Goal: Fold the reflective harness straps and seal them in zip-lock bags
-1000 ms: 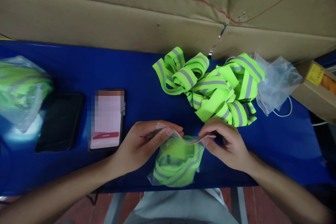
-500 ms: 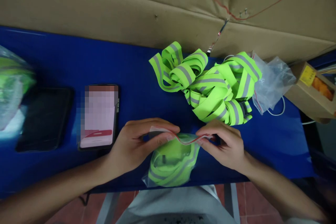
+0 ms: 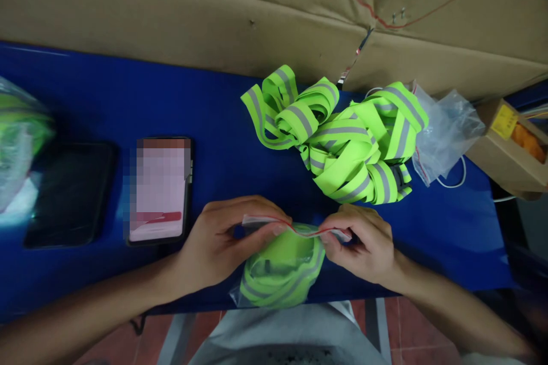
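Near the front edge of the blue table, a clear zip bag [image 3: 261,220] with a red seal line holds a coiled yellow-green reflective strap [image 3: 280,276]. My left hand [image 3: 231,234] pinches the left part of the bag's top edge between thumb and fingers. At the right end of the same edge, my right hand [image 3: 363,239] pinches the seal too. Between the two hands the red line sags slightly. Just beyond them lies a heap of loose reflective straps [image 3: 346,142] with grey stripes and some black buckle parts.
Left of my hands lie a phone [image 3: 160,194] with a lit screen and a dark flat device [image 3: 71,194]. A filled bag [image 3: 19,142] sits at the far left. Right of the heap are clear bags [image 3: 449,131], a white cable [image 3: 456,183] and a cardboard box [image 3: 509,154].
The seal between my hands has straightened, with its left part slightly lower. My right hand has drawn down a little, thumb pressed at the red line. Both hands still hold the bag.
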`<state>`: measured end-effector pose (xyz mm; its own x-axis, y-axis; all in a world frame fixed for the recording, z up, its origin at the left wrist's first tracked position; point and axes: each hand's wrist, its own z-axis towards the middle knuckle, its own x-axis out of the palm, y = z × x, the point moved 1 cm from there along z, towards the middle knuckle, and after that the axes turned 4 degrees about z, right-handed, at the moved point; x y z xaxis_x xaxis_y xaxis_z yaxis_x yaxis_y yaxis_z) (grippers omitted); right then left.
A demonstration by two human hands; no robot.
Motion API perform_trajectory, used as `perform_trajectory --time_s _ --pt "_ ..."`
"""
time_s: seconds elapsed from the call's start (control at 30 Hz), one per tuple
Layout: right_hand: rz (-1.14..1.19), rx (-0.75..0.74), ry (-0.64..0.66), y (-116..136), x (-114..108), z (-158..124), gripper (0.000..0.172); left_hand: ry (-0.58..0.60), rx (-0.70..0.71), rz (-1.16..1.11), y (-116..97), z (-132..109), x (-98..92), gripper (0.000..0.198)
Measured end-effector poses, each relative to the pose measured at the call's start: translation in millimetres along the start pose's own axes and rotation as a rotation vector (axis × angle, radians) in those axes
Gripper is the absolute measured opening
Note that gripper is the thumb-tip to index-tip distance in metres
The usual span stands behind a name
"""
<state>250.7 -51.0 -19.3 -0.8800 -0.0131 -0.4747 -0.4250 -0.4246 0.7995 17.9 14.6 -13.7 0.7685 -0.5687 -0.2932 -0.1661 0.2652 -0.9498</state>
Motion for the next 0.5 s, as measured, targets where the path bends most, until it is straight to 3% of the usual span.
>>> perform_trajectory --time_s 0.2,0.3,0.4,0.5 --pt "0.052 0.216 -0.081 -5.0 -3.1 -13.3 0.012 0.109 -0.146 -0.035 -1.1 5.8 -1.3 0.021" --pt "0.115 0.205 -0.137 -10.3 -7.5 -23.1 0.024 0.088 0.023 0.092 -16.9 10.5 -19.1 0.016" --pt "0.172 0.173 -0.185 -18.6 -8.6 -29.0 0.029 -0.122 0.242 0.322 -47.2 7.9 -52.8 0.018" --pt "0.161 0.141 -0.207 -23.1 -6.0 -28.0 0.025 -0.428 0.340 0.650 -73.9 -3.1 -94.7 0.021"
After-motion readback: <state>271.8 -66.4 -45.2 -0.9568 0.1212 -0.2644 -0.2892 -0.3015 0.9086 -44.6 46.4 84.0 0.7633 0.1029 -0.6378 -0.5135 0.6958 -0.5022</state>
